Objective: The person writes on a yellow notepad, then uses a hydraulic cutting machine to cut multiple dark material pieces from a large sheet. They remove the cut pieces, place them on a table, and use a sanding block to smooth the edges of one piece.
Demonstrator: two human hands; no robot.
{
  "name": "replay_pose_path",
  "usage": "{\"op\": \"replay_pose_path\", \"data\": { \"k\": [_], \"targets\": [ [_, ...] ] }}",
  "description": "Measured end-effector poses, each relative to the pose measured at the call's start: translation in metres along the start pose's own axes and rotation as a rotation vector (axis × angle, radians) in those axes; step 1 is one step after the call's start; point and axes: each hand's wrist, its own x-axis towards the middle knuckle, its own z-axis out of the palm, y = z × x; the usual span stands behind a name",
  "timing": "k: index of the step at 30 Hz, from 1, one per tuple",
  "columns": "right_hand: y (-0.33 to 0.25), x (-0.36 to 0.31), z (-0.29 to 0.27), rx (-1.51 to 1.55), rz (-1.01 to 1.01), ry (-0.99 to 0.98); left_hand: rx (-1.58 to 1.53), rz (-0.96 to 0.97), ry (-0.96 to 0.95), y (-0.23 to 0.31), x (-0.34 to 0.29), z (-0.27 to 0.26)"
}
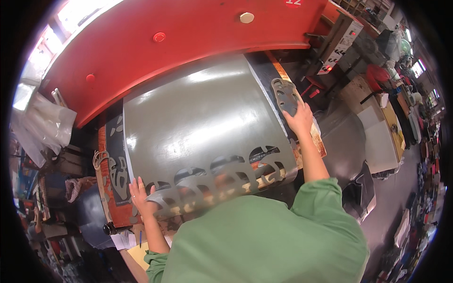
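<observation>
Well over most of the tabletop (pixel 121 217) lies a glossy grey-green sheet (pixel 188 108), reaching back beneath the front of the red machine (pixel 198 28) and drooping at the tabletop's near edge. Rows of curved holes (pixel 188 175) run along that near end, leaving narrow strips between them.

The left hand (pixel 140 198) is spread open at the tabletop's near left corner, its thumb by the sheet's perforated end; it does not appear to grasp anything. The right hand (pixel 301 121) reaches to the tabletop's right edge, fingers on the near end of a grey cut piece (pixel 286 96) with rounded openings; whether they pinch it or only rest there, I cannot tell. More grey pieces (pixel 119 175) lie along the tabletop's left edge.

Judging by its droop and shine, the sheet seems rubbery: soft enough to bend, fairly heavy across its full width, perhaps a little slick or clingy. Its solid side margins look the best hold, since the thin strips could stretch or tear. The cut piece seems light and flexible, easiest taken by its broad outer rim.
</observation>
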Motion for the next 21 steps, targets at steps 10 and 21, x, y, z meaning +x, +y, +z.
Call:
{"op": "replay_pose_path", "data": {
  "k": [10, 21],
  "targets": [
    [-0.021, 0.061, 0.031, -0.153, 0.072, -0.305, 0.000, -0.060, -0.085, 0.005, -0.003, -0.003],
    [0.028, 0.066, -0.025, 2.216, 0.456, -0.940, -0.008, -0.112, -0.114, 0.010, 0.000, -0.003]
  ]
}}
